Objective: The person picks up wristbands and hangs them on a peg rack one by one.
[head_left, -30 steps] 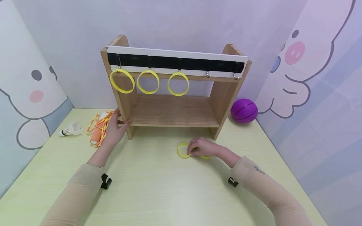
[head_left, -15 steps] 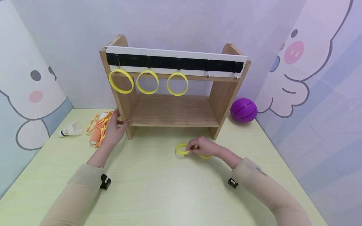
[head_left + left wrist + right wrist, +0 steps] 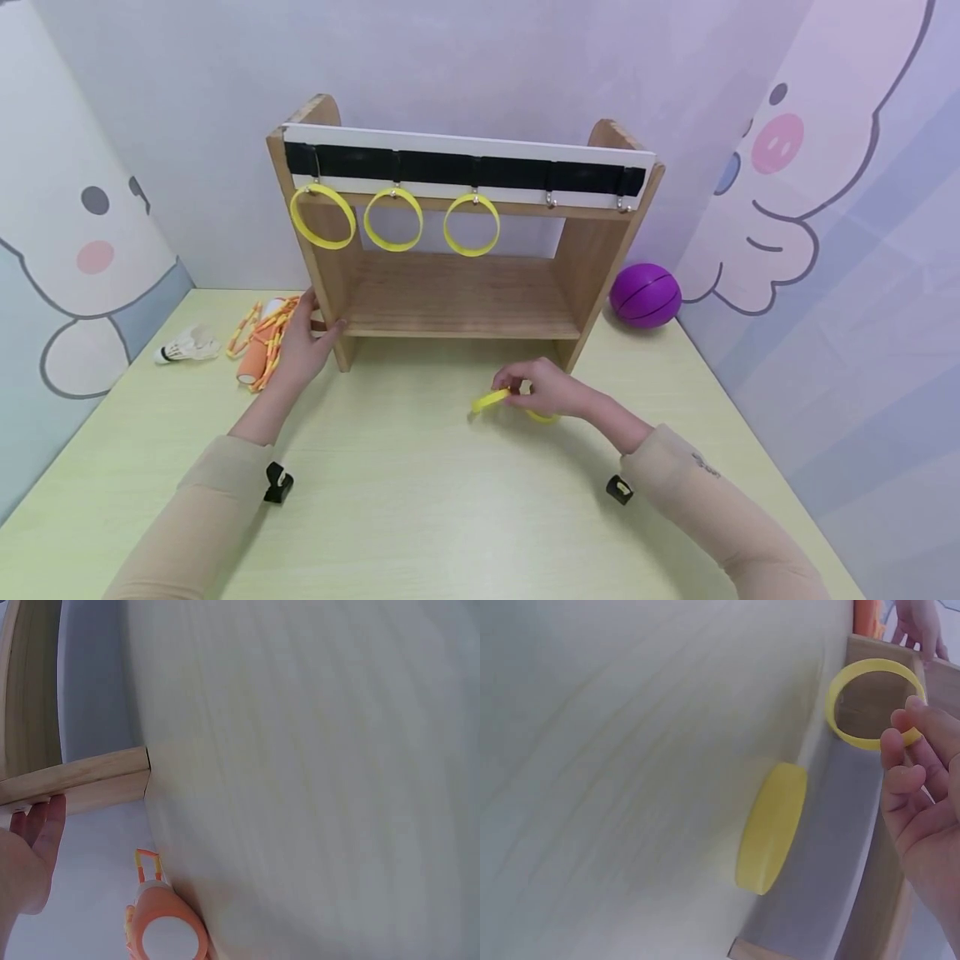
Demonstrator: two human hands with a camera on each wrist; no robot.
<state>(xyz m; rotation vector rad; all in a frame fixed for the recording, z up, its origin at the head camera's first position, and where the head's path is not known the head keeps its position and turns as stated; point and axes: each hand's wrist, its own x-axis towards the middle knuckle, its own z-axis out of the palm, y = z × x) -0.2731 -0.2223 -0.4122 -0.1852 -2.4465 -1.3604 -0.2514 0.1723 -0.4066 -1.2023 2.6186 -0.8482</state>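
My right hand [image 3: 547, 390] pinches a yellow ring [image 3: 491, 401] between thumb and fingers, tilted and raised off the table. In the right wrist view this held ring [image 3: 844, 676] shows its full circle. A second yellow ring [image 3: 542, 417] lies on the table below that hand, partly covered by it in the head view. My left hand [image 3: 303, 346] grips the left side panel of a wooden shelf [image 3: 465, 292], thumb at its front edge. Three more yellow rings, a left one [image 3: 330, 244], a middle one [image 3: 393, 247] and a right one [image 3: 471, 252], hang from hooks along the shelf's top.
Two bare metal hooks [image 3: 551, 200] sit at the right of the black strip [image 3: 510, 171]. A purple ball [image 3: 646, 296] stands right of the shelf. On the left lie an orange-handled jump rope [image 3: 255, 360] and a shuttlecock [image 3: 187, 345]. Walls border the table [image 3: 420, 500].
One yellow ring has come up off the table in my right hand and turned from lying flat to tilted edge-on. My left hand stays at the shelf's side.
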